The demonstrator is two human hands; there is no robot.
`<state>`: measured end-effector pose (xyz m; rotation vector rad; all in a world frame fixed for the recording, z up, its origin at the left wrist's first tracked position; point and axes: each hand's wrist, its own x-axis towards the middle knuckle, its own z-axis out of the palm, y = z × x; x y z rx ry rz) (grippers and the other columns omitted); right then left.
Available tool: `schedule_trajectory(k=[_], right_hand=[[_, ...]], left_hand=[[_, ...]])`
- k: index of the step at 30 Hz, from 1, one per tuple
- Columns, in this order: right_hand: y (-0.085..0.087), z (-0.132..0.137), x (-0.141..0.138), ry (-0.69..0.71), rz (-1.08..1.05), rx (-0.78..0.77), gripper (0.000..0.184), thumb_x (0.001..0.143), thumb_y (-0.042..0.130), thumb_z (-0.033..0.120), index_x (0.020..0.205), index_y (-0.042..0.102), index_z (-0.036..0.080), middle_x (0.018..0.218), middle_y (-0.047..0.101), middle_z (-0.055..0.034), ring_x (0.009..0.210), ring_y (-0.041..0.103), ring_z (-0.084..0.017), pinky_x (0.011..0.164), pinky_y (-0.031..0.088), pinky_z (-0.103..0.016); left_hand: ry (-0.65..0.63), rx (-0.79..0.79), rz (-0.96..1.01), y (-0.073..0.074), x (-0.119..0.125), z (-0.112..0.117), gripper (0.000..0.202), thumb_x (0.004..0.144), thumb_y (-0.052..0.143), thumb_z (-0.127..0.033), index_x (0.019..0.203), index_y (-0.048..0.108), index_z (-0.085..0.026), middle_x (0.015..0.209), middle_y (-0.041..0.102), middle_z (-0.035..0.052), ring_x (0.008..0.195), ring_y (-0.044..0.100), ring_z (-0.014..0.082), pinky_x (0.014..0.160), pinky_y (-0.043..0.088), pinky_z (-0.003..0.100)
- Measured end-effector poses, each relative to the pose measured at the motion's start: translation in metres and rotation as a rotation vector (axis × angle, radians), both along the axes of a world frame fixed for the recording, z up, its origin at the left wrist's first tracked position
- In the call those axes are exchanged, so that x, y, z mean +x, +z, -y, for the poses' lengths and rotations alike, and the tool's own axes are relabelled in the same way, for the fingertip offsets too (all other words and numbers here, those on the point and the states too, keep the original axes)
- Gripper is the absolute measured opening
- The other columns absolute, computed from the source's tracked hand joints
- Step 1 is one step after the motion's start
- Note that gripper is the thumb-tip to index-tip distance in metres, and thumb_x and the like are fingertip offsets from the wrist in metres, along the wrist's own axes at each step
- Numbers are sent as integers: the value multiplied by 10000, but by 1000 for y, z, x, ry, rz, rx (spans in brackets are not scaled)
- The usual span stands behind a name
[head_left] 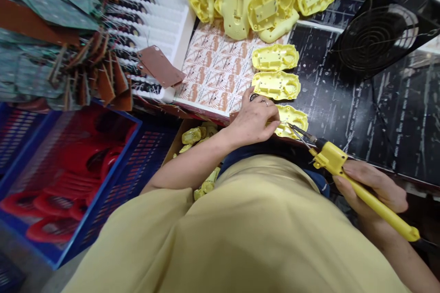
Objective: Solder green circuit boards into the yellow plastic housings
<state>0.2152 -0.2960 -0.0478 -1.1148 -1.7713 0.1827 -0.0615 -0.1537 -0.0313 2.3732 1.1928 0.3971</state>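
My right hand [374, 187] is wrapped around the handle of a yellow soldering iron [332, 158], which has a thin metal feed tube beside its tip. The tip meets the inside of a yellow plastic shell [297, 119] at the table's near edge. At that shell's left end is my left hand [256, 116], closed, thumb and fingers pinched together; what lies between them is too small to make out. A small dark round part [253, 97] shows by its fingers. Just beyond lie two similar shells, a nearer one [277, 86] and a farther one [275, 57], hollow sides up.
Yellow housings [244, 4] are heaped at the back. A black fan [374, 36] stands back right. To the left are a white tray [178, 32] of wired parts, a brown board [160, 66] and stacked circuit boards [51, 9]. Below, a blue crate [92, 219] holds red rings.
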Motion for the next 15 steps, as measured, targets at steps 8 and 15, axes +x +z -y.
schedule_trajectory(k=[8, 15], right_hand=[[3, -4, 11, 109, 238, -48, 84, 968, 785, 182, 975, 717, 231, 864, 797, -10, 774, 801, -173, 706, 677, -259], [1, -3, 21, 107, 252, -99, 27, 1028, 714, 281, 1048, 721, 263, 933, 808, -24, 844, 805, -179, 774, 684, -283]], left_hand=[[-9, 10, -6, 2, 1, 0, 199, 952, 572, -275, 867, 743, -222, 952, 758, 50, 1134, 666, 297, 1351, 191, 714], [-9, 3, -46, 5, 2, -1, 211, 940, 569, -263, 878, 765, -217, 947, 757, 60, 1111, 661, 301, 1329, 222, 734]])
